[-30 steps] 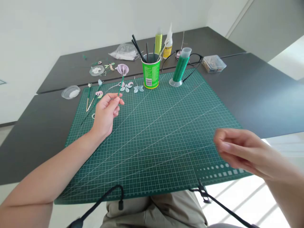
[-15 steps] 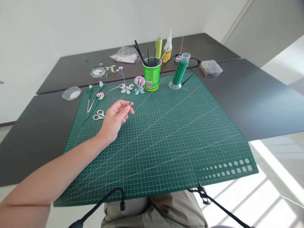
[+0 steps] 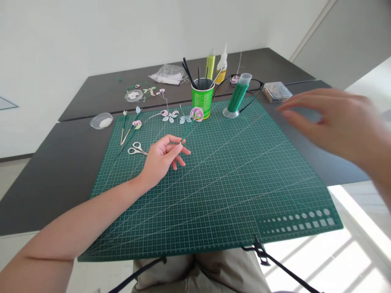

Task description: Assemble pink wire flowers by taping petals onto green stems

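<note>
Lilac flower (image 3: pixel 197 114) in upper middle of frame; left hand (image 3: pixel 163 158) pinches its green stem (image 3: pixel 186 132) low down, thumb against forefinger. Likely light, petals fragile: best held by stem. Right hand (image 3: pixel 332 122), right of frame, blurred; cannot tell whether fingertips meet.

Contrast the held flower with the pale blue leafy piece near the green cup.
The flower is pinkish purple; the leafy piece is pale blue. The flower looks rounded; the leafy piece has pointed lobes. The left hand holds the flower by its green stem; the leafy piece lies on the mat.
</note>
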`<state>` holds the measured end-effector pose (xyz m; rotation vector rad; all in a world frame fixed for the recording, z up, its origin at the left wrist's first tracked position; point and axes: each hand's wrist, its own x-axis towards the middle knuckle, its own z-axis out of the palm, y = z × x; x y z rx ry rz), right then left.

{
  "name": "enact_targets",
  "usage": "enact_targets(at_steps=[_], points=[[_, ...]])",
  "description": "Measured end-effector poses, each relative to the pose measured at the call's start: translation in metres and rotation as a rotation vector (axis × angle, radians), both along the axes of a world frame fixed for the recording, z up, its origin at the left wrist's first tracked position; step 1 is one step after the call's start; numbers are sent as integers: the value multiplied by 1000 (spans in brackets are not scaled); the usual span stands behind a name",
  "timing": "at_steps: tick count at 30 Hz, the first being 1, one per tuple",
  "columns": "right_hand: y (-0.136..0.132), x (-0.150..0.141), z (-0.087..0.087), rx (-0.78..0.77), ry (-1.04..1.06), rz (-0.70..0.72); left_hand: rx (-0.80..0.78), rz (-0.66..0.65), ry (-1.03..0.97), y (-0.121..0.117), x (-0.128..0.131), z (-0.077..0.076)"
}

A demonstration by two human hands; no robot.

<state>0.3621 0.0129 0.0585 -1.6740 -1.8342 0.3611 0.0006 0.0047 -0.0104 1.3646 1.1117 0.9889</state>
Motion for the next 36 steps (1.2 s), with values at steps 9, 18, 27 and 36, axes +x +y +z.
enact_targets(at_steps=[9,18,27,36], points=[[38,-157,-36,-732,558,809,6,-26,-32,0,-1,-3],[27,-170,-70,-506,551,600,29,26,101,2,-3,0],[30,-164,-88,-174,366,594,-12,78,89,14,-9,-3],[19,-153,-77,80,81,865,79,14,394,16,-12,-2]])
